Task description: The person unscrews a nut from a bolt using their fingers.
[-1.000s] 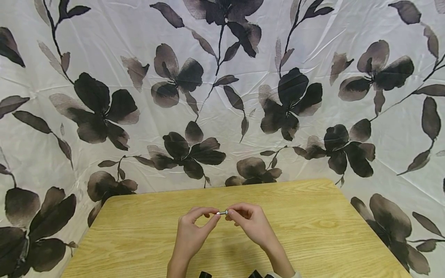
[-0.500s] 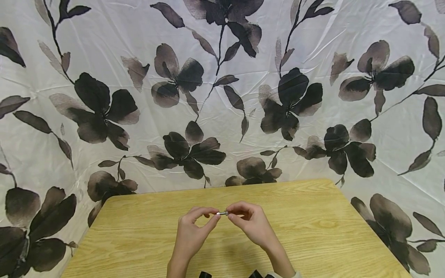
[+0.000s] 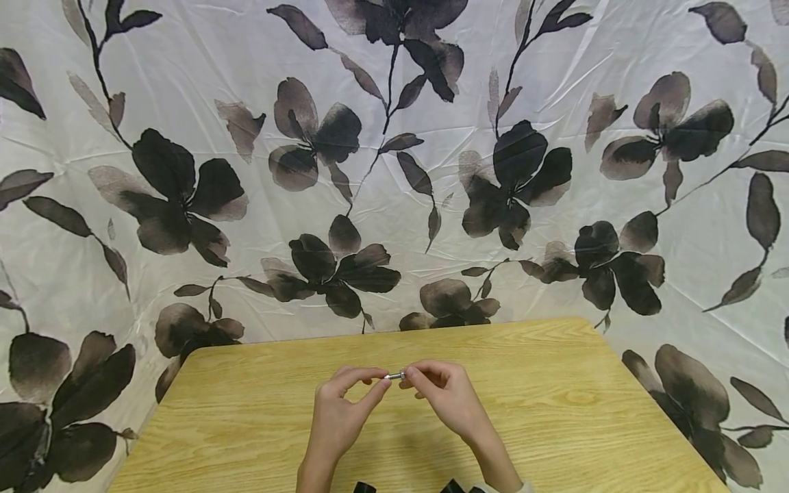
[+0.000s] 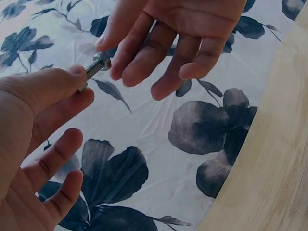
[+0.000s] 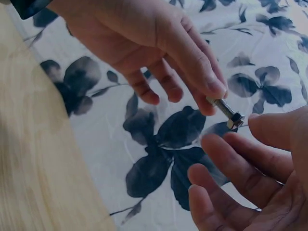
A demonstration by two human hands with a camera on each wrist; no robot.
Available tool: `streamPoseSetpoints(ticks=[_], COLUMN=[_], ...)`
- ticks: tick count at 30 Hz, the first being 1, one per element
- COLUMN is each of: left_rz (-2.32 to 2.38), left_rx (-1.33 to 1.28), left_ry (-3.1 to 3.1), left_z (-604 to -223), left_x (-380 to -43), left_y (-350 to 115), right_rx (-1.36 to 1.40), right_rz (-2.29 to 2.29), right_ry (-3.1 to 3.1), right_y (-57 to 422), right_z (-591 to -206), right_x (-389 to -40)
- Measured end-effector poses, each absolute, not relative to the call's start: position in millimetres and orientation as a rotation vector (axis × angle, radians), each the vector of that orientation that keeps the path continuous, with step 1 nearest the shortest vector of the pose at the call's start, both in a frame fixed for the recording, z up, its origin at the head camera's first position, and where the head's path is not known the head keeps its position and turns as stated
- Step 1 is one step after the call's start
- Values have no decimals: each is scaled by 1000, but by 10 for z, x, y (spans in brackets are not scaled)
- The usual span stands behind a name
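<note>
Left hand (image 3: 342, 415) pinching one end of silvery threaded metal bolt (image 5: 223, 108) above yellow wood-grain tabletop (image 3: 246, 411), right hand (image 3: 447, 397) at silvery hexagonal nut (image 5: 235, 121) on other end, gripping or apart: cannot tell; probably nut-turning, next calling for short fingertip twists, bolt held steady

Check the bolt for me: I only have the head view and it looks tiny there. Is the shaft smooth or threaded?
Observer: Threaded. The left wrist view shows ridges along the bolt.
Operator: What shape is the wide end, by the right hand?
Observer: The right wrist view shows a hexagonal piece there; I can't tell whether it's the head or a nut.
Operator: Are the left hand's lower fingers on the bolt?
Observer: No, the left wrist view shows those fingers clear of it.
</note>
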State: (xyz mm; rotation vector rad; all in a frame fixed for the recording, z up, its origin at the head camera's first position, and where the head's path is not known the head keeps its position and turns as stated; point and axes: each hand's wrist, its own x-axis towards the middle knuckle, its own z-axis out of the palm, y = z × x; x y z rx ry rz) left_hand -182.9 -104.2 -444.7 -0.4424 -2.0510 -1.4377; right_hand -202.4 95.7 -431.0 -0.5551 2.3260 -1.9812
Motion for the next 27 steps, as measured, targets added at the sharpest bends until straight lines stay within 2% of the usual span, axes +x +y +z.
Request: streamPoseSetpoints(ticks=[27], left_rz=[-1450], left_rx=[-398], left_ry=[-2107], left_z=[-4404], left_x=[-1845], left_y=[-1056], right_rx=[-766], right_rz=[-2044], right_ry=[2297], right_y=[969], right_z=[-4275], right_x=[-2019])
